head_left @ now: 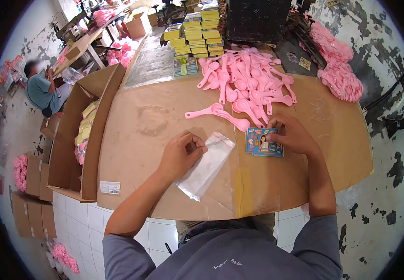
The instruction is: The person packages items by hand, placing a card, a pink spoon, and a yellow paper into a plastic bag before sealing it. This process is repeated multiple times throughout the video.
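My left hand (183, 151) is closed, its thumb pressed to curled fingers, at the left edge of a stack of clear plastic bags (207, 165). What it holds, if anything, is hidden. My right hand (291, 134) bends over a small stack of blue printed cards (259, 148), thumb and fingers on the top card near its right side. Just behind the cards, a set of pink measuring spoons (220, 113) lies apart from a large heap of pink measuring spoons (251, 79).
Tall stacks of cards (193, 35) stand at the back, beside a black box (257, 21). An open carton (106, 121) with packed bundles adjoins the table's left edge. Pink bagged goods (337, 60) are piled back right. Another person (43, 91) sits at far left.
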